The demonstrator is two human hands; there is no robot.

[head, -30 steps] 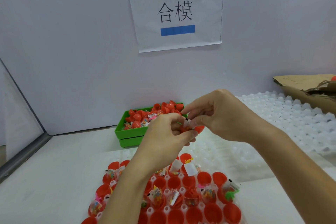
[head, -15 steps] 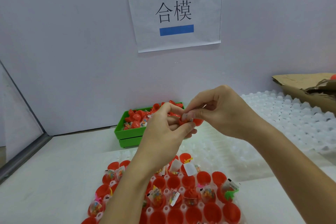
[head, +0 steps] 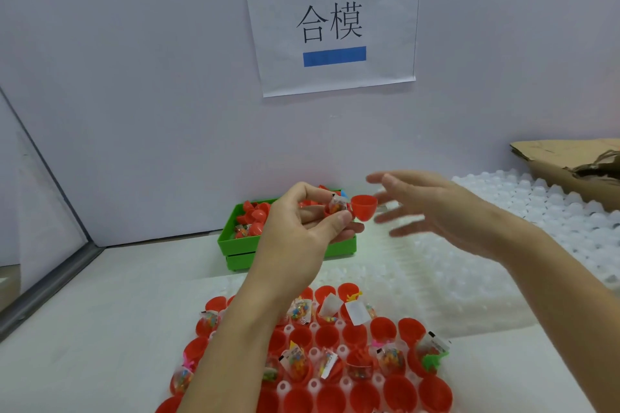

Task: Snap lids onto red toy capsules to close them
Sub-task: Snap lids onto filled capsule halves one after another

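My left hand (head: 302,228) is held up over the table and pinches a red toy capsule (head: 335,208) with a clear toy packet sticking out of it. The capsule's red lid half (head: 364,208) juts out open to the right of my fingertips. My right hand (head: 436,208) hovers just right of the lid with fingers spread, holding nothing and blurred by motion. Below my arms, a white tray (head: 313,354) holds several red capsule halves, some with toy packets inside.
A green bin (head: 241,245) of red capsules sits by the back wall, behind my left hand. White bumpy trays (head: 536,211) cover the right side. A cardboard box (head: 563,157) lies far right. A paper sign (head: 332,20) hangs on the wall.
My right hand has let go of the capsule and pulled away to the right with fingers spread. The lid now stands open beside my left fingertips.
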